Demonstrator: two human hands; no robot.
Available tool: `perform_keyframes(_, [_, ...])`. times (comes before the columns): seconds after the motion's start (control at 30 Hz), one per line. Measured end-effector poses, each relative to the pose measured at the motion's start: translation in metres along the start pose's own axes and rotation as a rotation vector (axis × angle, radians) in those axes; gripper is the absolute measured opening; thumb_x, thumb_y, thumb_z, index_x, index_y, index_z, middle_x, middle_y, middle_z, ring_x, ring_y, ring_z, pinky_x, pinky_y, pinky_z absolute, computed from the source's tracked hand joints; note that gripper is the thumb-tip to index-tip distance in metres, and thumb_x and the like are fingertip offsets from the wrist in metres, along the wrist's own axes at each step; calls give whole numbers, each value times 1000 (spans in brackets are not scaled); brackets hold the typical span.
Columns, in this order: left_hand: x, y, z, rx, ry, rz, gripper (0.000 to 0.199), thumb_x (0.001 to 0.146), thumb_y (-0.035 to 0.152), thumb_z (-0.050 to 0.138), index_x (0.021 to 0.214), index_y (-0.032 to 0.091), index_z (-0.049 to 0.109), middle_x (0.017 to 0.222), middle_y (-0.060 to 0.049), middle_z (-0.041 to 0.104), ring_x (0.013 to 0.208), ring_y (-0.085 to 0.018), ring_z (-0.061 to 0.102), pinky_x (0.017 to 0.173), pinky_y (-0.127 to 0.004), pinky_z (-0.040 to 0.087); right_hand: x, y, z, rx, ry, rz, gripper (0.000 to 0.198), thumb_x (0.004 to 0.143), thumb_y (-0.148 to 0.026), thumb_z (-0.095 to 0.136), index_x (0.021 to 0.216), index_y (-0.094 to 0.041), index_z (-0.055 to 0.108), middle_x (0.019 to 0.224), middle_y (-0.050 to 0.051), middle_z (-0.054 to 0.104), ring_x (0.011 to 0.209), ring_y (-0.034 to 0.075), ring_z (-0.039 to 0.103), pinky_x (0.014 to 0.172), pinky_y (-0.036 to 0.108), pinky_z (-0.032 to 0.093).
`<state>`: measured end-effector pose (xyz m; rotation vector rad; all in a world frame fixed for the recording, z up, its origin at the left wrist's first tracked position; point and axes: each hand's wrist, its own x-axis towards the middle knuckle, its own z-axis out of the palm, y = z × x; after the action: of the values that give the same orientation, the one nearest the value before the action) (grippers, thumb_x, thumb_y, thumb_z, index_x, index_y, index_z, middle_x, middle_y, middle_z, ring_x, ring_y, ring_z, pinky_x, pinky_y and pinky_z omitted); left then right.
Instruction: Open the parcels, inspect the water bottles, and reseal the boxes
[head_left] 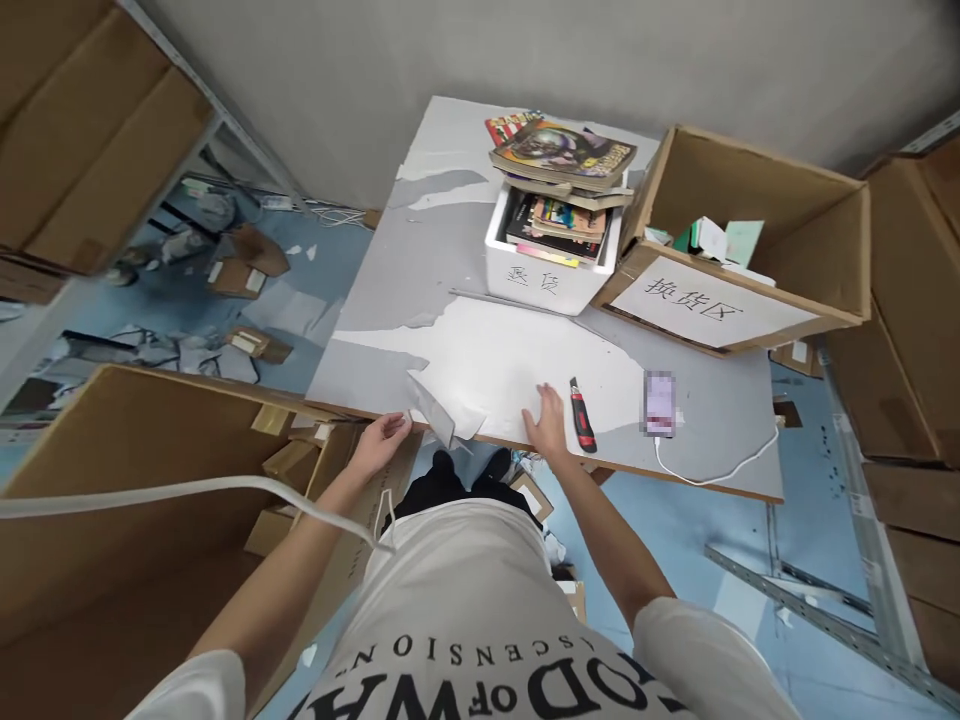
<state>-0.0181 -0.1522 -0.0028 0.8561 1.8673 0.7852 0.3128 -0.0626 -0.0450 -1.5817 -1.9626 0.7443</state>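
Observation:
At the table's front edge, my left hand has its fingers curled together; whatever is between the fingertips is too small to make out. Just right of those fingertips, a torn, peeled-up flap of grey-white surface sheet overhangs the edge. My right hand lies on the white patch of the tabletop, fingers stretched out and holding nothing. Close by on its right is a red and black utility knife. Farther right, a phone lies with a white cable plugged in.
A white foam box piled with books stands at the back. Beside it is a labelled cardboard box with items inside. A large open carton stands left of the table. Shelves with cartons flank the right; scraps litter the blue floor.

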Motion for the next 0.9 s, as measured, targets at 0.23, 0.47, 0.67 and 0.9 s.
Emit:
perform_keyframes(0.23, [-22, -42, -47, -167, 207, 39, 55, 62, 53, 72, 99, 13, 62, 107, -16, 68, 100, -28, 66, 97, -44, 49, 7, -100, 75, 157, -405, -184, 43, 86, -28, 47, 128, -19, 50, 128, 13, 55, 121, 26, 49, 104, 47, 39])
perform_keyframes(0.47, [-36, -120, -131, -301, 524, -50, 49, 69, 51, 68, 99, 13, 63, 98, -14, 70, 94, -24, 66, 93, -43, 50, 27, -202, 127, 266, -481, -271, 40, 86, -31, 49, 124, -18, 52, 118, 12, 62, 106, 21, 61, 96, 39, 46])
perform_keyframes(0.67, [-58, -202, -174, -492, 615, -159, 57, 59, 56, 74, 95, 12, 65, 93, -12, 69, 88, -23, 66, 92, -43, 49, 35, -289, 190, 248, -539, -474, 34, 87, -30, 49, 118, -18, 57, 113, 11, 65, 104, 21, 61, 95, 38, 47])
perform_keyframes(0.9, [-91, -274, -188, -631, 666, -331, 53, 53, 53, 79, 88, 16, 67, 88, -10, 71, 88, -25, 67, 93, -45, 49, 41, -366, 291, 69, -788, -644, 29, 86, -24, 50, 111, -17, 61, 108, 9, 66, 98, 19, 62, 93, 35, 47])
